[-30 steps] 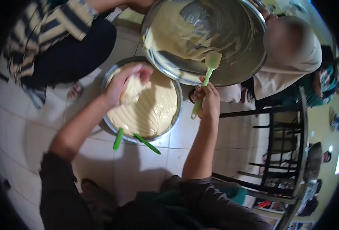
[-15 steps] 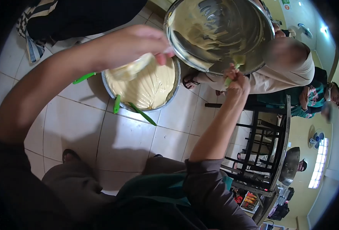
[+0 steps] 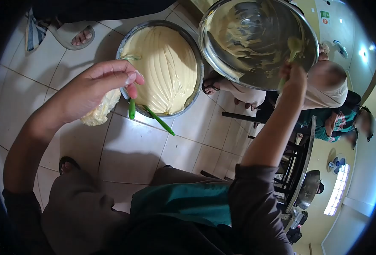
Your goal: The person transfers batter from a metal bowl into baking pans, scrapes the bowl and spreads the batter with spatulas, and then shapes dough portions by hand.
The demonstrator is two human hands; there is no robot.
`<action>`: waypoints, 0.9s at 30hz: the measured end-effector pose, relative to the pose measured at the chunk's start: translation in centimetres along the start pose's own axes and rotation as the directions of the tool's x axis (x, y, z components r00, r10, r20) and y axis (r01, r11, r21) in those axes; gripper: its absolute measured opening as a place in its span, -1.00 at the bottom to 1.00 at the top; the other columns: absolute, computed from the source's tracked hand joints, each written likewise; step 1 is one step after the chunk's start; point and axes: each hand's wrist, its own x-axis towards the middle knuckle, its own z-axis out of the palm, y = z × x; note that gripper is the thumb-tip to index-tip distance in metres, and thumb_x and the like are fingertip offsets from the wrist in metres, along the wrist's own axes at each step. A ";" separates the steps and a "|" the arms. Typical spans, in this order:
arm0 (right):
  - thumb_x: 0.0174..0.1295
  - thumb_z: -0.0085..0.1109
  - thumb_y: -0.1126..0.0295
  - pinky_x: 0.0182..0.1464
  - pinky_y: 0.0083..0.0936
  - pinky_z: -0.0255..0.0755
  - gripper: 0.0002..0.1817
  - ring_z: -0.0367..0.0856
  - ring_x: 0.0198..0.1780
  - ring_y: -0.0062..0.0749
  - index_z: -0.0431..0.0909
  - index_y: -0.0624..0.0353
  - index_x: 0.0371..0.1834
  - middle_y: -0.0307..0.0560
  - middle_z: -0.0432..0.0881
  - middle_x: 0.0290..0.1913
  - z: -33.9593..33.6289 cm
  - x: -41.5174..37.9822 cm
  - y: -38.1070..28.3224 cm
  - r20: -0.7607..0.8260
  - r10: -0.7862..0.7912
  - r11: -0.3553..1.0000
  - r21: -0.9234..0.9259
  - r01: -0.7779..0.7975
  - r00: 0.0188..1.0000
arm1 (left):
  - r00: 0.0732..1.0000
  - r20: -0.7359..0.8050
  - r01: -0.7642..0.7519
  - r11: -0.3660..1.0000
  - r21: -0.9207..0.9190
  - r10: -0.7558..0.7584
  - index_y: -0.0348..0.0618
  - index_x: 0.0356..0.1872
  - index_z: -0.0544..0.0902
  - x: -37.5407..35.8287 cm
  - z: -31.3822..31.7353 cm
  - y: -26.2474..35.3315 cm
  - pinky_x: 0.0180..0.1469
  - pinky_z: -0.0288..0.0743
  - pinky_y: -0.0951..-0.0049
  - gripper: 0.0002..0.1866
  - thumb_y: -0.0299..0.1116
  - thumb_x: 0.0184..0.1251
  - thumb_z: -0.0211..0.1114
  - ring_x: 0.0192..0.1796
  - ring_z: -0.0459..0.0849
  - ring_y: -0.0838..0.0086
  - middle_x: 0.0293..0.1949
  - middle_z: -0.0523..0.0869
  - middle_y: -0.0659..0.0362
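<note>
My right hand (image 3: 293, 75) is closed round a spatula (image 3: 295, 46), its pale, batter-smeared head inside a large steel bowl (image 3: 256, 80). Streaks of pale batter line that bowl, which is tipped toward me. To the left, my left hand (image 3: 111, 80) has curled fingers, with batter on the fingertips. A lumpy, batter-coated thing (image 3: 101, 111) hangs under its palm; its kind is not clear. Just beyond the left fingertips, a round metal pot (image 3: 200, 80) on the floor holds smooth, creamy batter (image 3: 164, 63). Two green handles (image 3: 132, 109) (image 3: 159, 120) stick out over its near rim.
Behind the bowl sits a person in a beige head covering, with a hand (image 3: 323, 55) at the bowl's rim. Another person's sandalled foot (image 3: 81, 37) is at upper left. A dark table (image 3: 300, 170) stands at right, a large wok-like pan (image 3: 308, 189) beside it. Tiles (image 3: 130, 157) cover the floor.
My left hand has drawn back from over the pot toward the left, with the batter-coated thing. My right hand has moved the spatula up and right within the bowl's view. The camera view has shifted.
</note>
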 end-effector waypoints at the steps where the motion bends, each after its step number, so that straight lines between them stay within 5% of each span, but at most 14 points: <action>1: 0.18 -0.17 0.53 -0.64 -0.65 0.12 -0.89 0.24 -0.66 -0.60 0.41 0.23 -0.35 -0.22 0.37 -0.57 -0.6 -0.6 1.5 0.017 0.075 0.997 -0.015 -0.075 0.997 | 1.000 0.001 0.002 1.000 -0.013 -0.002 -0.28 -0.10 0.56 0.1 0.0 -0.2 0.06 0.34 0.52 -0.71 -0.28 0.43 -0.02 -0.14 0.52 0.55 -0.34 0.57 0.19; 5: 0.26 -0.12 0.46 -0.61 -0.66 0.07 -0.87 0.16 -0.62 -0.66 0.41 0.23 -0.21 -0.32 0.28 -0.58 -3.2 -1.6 9.7 0.296 0.393 0.877 0.166 -0.452 0.871 | 0.999 0.032 -0.027 1.000 -0.008 0.027 -0.29 -0.10 0.55 0.7 0.0 -0.4 0.05 0.36 0.51 -0.72 -0.30 0.44 -0.02 -0.14 0.53 0.55 -0.33 0.57 0.19; 7: 0.29 -0.10 0.43 -0.61 -0.65 0.07 -0.87 0.15 -0.62 -0.67 0.42 0.24 -0.20 -0.32 0.29 -0.56 -5.4 0.8 12.1 0.362 0.424 0.844 0.173 -0.507 0.830 | 0.999 0.026 -0.042 0.999 0.028 0.041 -0.29 -0.10 0.55 1.1 0.2 -0.4 0.04 0.36 0.51 -0.72 -0.31 0.44 -0.03 -0.14 0.53 0.55 -0.33 0.57 0.19; 10: 0.31 -0.11 0.43 -0.61 -0.63 0.06 -0.85 0.14 -0.62 -0.65 0.42 0.26 -0.20 -0.30 0.29 -0.54 -5.5 2.3 9.8 0.139 0.285 0.938 0.161 -0.306 0.948 | 0.998 0.032 -0.049 0.998 0.030 0.048 -0.29 -0.09 0.55 1.4 0.9 -0.6 0.02 0.37 0.52 -0.73 -0.31 0.44 -0.03 -0.15 0.53 0.56 -0.34 0.57 0.19; 13: 0.26 -0.04 0.47 -0.64 -0.71 0.02 -0.85 0.09 -0.66 -0.67 0.49 0.33 -0.25 -0.34 0.21 -0.59 -5.7 4.0 6.3 0.112 0.245 0.921 0.284 -0.267 0.963 | 0.999 0.042 -0.033 0.999 0.022 0.032 -0.29 -0.10 0.55 1.2 1.3 -0.7 -0.02 0.39 0.54 -0.73 -0.31 0.44 -0.02 -0.17 0.53 0.56 -0.34 0.57 0.19; 16: 0.25 -0.21 0.50 -0.61 -0.62 0.04 -0.82 0.10 -0.64 -0.60 0.44 0.28 -0.24 -0.26 0.29 -0.51 -4.9 4.6 2.3 0.162 0.219 0.947 0.204 -0.250 0.962 | 1.000 0.019 -0.010 1.000 -0.005 0.010 -0.29 -0.10 0.55 1.0 1.4 -0.8 -0.06 0.40 0.55 -0.74 -0.32 0.44 -0.02 -0.19 0.54 0.57 -0.34 0.57 0.19; 19: 0.19 -0.27 0.58 -0.59 -0.63 0.05 -0.78 0.11 -0.62 -0.59 0.44 0.29 -0.24 -0.22 0.32 -0.48 -4.6 7.3 0.4 0.353 0.267 0.875 0.302 -0.379 0.897 | 1.000 0.007 -0.012 1.000 -0.020 0.012 -0.28 -0.10 0.55 0.8 1.3 -0.8 -0.07 0.40 0.56 -0.74 -0.32 0.44 -0.02 -0.20 0.54 0.57 -0.35 0.57 0.19; 27: 0.17 -0.13 0.58 -0.62 -0.59 0.00 -0.80 0.09 -0.67 -0.60 0.46 0.36 -0.19 -0.29 0.21 -0.61 2.7 5.7 -3.6 0.167 0.000 0.998 0.059 -0.010 0.986 | 1.000 0.000 0.008 0.999 -0.050 -0.008 -0.30 -0.10 0.55 0.1 0.7 -1.8 -0.02 0.39 0.54 -0.74 -0.33 0.44 -0.02 -0.15 0.54 0.55 -0.30 0.58 0.17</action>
